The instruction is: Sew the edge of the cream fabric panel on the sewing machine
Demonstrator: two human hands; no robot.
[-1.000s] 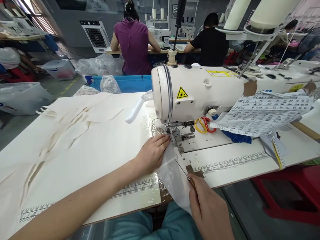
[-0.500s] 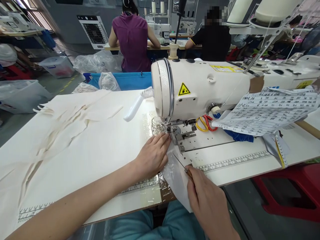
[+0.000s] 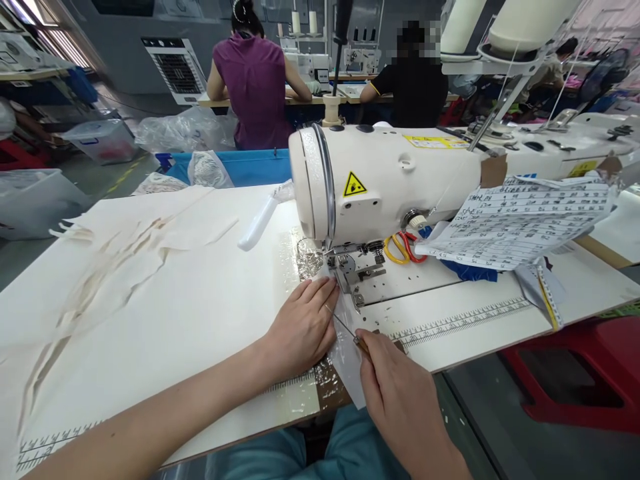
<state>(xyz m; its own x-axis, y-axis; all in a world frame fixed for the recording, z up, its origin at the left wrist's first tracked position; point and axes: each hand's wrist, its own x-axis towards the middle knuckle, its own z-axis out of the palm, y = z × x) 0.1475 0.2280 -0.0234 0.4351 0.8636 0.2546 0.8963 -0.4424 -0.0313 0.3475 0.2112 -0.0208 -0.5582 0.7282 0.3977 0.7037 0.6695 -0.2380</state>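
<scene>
My left hand lies flat, fingers stretched forward, on a thin white fabric piece just in front of the needle area of a white sewing machine. In my right hand is an awl with a wooden handle and a thin metal shaft. Its tip points up and left, close to my left fingers and over the fabric. The fabric hangs past the table's front edge between my hands. My left palm hides part of the cloth.
Pale fabric strips lie across the left of the table. Yellow-and-red scissors and a handwritten paper sheet are right of the needle. Printed rulers run along the front. A red stool stands right; co-workers sit ahead.
The fabric has moved forward toward the needle, and less of it hangs in front. My right hand and the awl have moved forward and left, closer to my left hand. The view shifted slightly.
</scene>
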